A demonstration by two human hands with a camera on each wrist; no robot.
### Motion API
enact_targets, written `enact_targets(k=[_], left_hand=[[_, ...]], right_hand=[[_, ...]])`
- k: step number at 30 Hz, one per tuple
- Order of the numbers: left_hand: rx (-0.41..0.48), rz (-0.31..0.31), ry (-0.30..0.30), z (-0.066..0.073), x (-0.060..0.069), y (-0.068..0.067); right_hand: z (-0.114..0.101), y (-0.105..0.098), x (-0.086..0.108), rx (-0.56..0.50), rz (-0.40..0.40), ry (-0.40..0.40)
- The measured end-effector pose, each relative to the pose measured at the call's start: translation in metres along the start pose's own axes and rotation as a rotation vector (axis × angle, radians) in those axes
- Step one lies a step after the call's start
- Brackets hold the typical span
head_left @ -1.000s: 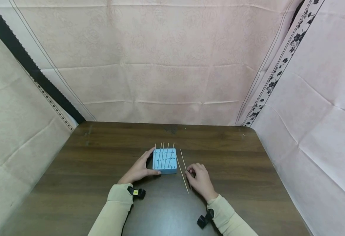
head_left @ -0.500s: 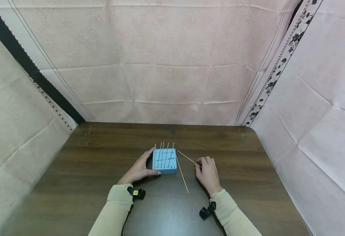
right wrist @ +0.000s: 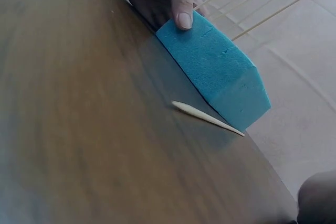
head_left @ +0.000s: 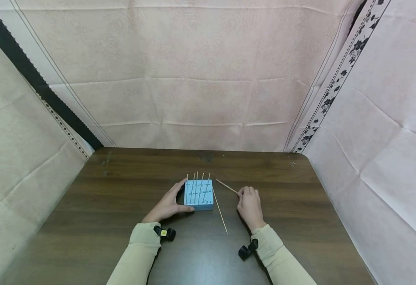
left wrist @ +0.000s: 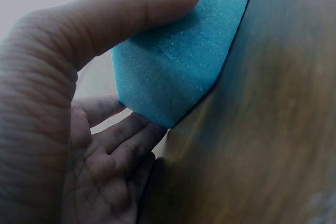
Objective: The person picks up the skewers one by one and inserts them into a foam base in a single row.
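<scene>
A light blue foam block [head_left: 198,194] lies on the table with several thin wooden sticks [right wrist: 283,11] standing up from it. My left hand [head_left: 167,206] holds the block from its left side. In the left wrist view the thumb [left wrist: 142,9] lies on the front of the foam block [left wrist: 210,40], and the fingers reach behind it. To the right, my right hand [head_left: 250,208] pinches one wooden stick [head_left: 226,186], which points up and left towards the block. Another wooden stick [head_left: 220,211] lies loose beside the block's right side.
The brown wooden table [head_left: 129,178] reaches away on both sides of the hands. Pale cloth [head_left: 208,79] hangs behind it and at either side. Each wrist wears a black camera, such as the left one [head_left: 170,234].
My right hand has picked up one of the two loose sticks, moving right and away from me. The stick has turned from lengthwise to slanting. My left hand and the block stay put.
</scene>
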State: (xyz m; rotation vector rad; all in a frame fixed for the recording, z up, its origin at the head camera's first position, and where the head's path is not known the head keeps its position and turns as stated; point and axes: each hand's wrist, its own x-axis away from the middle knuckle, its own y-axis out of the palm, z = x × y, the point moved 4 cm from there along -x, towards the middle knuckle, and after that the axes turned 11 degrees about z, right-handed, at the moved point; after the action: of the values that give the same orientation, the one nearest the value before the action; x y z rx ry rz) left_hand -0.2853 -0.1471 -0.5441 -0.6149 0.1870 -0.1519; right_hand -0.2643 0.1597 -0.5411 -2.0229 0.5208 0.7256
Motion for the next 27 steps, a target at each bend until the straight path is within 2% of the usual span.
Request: enact_targets(k=[4,10,15,20,23,27], left_hand=[[-0.007,0.002,-0.004,-0.002,0.0,0.0],[-0.001,-0.002,0.012,-0.001,0.0,0.001],[-0.004,0.003,0.011,-0.003,0.0,0.002],[0.007,0.013,0.023,-0.001,-0.001,0.001],[0.01,0.013,0.022,0.0,-0.001,0.001],[0.011,0.006,0.013,-0.001,0.0,0.001]], right_hand=[[0.0,-0.001,-0.002,-0.067,0.046,0.011],[-0.002,-0.004,-0.002,-0.175,0.111,-0.04],[-0.007,-0.011,-0.004,-0.239,0.145,-0.038],[-0.016,-0.019,-0.01,-0.296,0.18,-0.074],[-0.023,-0.023,-0.014,-0.331,0.173,-0.08],[-0.033,-0.029,-0.02,-0.37,0.095,-0.039]])
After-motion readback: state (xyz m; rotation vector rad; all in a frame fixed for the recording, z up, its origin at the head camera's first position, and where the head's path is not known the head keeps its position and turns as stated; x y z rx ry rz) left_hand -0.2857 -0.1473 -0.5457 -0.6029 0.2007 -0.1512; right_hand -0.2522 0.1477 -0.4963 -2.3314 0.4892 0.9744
